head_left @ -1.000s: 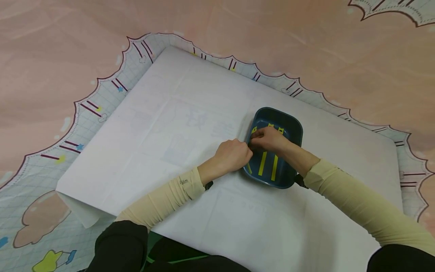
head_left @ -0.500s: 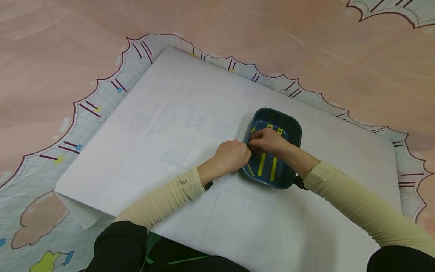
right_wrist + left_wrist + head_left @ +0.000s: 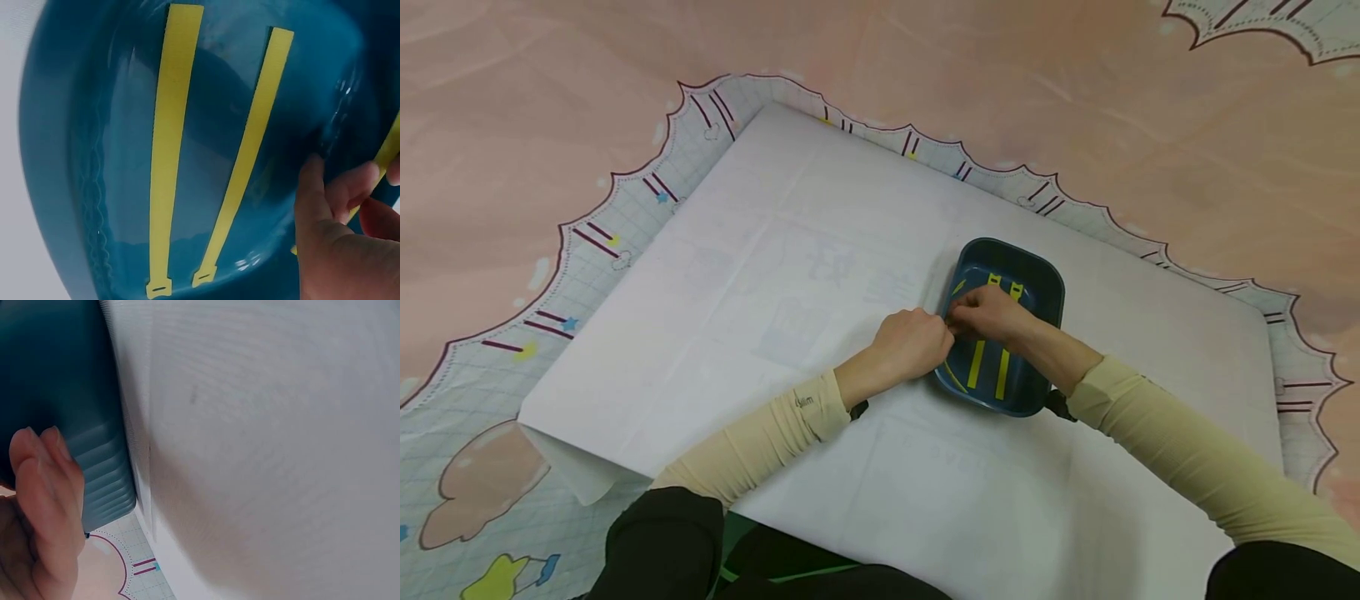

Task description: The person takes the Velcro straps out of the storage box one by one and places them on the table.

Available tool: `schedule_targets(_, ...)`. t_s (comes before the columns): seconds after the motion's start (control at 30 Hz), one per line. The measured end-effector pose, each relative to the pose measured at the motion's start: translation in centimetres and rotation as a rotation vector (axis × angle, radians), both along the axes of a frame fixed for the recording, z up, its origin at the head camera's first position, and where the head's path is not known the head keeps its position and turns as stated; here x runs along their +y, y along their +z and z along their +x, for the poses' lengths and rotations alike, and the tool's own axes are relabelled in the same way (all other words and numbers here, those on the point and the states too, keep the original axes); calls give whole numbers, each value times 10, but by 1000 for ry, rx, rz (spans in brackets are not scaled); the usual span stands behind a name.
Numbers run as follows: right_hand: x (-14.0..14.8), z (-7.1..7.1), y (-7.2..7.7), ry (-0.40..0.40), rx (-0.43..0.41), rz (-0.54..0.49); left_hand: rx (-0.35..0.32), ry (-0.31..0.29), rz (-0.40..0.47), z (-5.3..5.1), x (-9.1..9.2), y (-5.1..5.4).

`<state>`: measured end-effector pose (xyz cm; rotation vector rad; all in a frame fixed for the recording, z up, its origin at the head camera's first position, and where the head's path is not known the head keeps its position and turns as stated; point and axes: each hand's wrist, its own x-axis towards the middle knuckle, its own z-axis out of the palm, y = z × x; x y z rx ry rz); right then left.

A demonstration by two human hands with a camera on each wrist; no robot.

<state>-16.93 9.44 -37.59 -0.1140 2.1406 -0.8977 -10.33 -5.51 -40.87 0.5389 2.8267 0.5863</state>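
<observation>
A blue plastic basin (image 3: 1043, 279) holds several yellow slotted-head cable ties. Two lie apart on its floor, a wider tie (image 3: 170, 144) and a narrower tie (image 3: 247, 159). A third yellow cable tie (image 3: 389, 147) stands by the basin's left wall. My right hand (image 3: 992, 312) reaches into the basin and pinches that third tie with its fingertips. At the left rim my left hand (image 3: 913, 342) is curled, its tips meeting the right hand at the same tie; its thumb is mostly hidden. In the left wrist view its other fingers (image 3: 50, 494) lie against the basin's outer wall.
The basin stands on a white sheet-covered table (image 3: 820, 250), right of the middle. Around the table spreads a pinkish cloth (image 3: 625, 50) with a printed scalloped border. The sheet's near left corner (image 3: 576, 467) hangs over the edge.
Both hands stay at the basin's left wall with slight finger motion. The third cable tie has turned from showing its flat face to nearly edge-on, and its near end curves more.
</observation>
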Motion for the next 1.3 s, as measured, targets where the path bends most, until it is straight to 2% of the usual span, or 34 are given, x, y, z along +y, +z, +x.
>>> schedule_targets(0.3, 1, -2, -2, 5, 19, -17, 22, 2, 8, 1, 0, -1)
schedule_targets(0.63, 0, -4, -6, 70, 155, 59, 35, 13, 29, 2, 1, -2)
schedule_targets(1.0, 6, -7, 8, 70, 222, 194, -7, 19, 50, 1, 2, -3)
schedule_targets(1.3, 18, -9, 22, 1, 215, 153, -28, 28, 38, 0, 0, 0)
